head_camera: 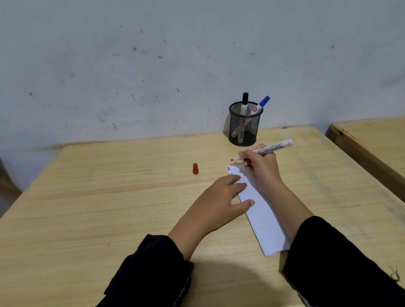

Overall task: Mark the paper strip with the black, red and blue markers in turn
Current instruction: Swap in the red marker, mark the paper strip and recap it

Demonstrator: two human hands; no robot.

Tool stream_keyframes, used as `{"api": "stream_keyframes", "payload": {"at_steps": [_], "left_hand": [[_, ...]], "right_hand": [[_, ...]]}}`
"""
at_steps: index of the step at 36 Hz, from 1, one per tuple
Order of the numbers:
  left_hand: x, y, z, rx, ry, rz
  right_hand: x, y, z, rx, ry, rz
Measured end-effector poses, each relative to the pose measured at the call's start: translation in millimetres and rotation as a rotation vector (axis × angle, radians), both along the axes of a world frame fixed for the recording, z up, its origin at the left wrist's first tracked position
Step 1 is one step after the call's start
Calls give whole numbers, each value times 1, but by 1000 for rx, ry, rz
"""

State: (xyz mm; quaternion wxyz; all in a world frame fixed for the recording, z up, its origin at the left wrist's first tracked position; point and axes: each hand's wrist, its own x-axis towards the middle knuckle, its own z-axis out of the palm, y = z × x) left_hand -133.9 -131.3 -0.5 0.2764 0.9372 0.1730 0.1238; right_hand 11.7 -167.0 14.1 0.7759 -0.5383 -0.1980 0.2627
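Observation:
A white paper strip (263,217) lies lengthwise on the wooden table (106,202), with small black and red marks at its far left corner. My left hand (221,196) rests flat on the strip's left edge, fingers spread. My right hand (261,167) grips the uncapped red marker (269,148), its red tip just beyond the strip's far end, slightly above the table. The red cap (195,168) stands on the table to the left. The black marker (244,103) and the blue marker (261,104) stand capped in a black mesh cup (244,126).
The mesh cup stands at the table's far edge against a scuffed white wall (148,63). A second wooden table (380,147) sits to the right across a narrow gap. Black sleeves cover both forearms.

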Motion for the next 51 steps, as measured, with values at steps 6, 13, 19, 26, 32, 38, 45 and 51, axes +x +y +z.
{"api": "stream_keyframes", "payload": {"at_steps": [6,13,19,26,32,38,45,51], "left_hand": [[1,1,4,-26,20,8],[3,3,7,-117,-16,-13],[-2,33,32,-80,-316,203],[-7,63,27,128,40,388],[-9,62,27,68,-11,449],[-4,40,53,-648,-531,484],[9,24,80,-1217,-716,303],[14,14,87,-1386,-778,225]], "right_hand": [[6,-8,4,128,135,24],[10,-18,17,191,266,78],[14,-29,35,251,283,98],[14,-41,54,235,227,109],[10,-48,60,250,224,120],[5,-51,66,254,219,123],[-6,-54,76,261,198,154],[-12,-57,81,240,128,176]]}}
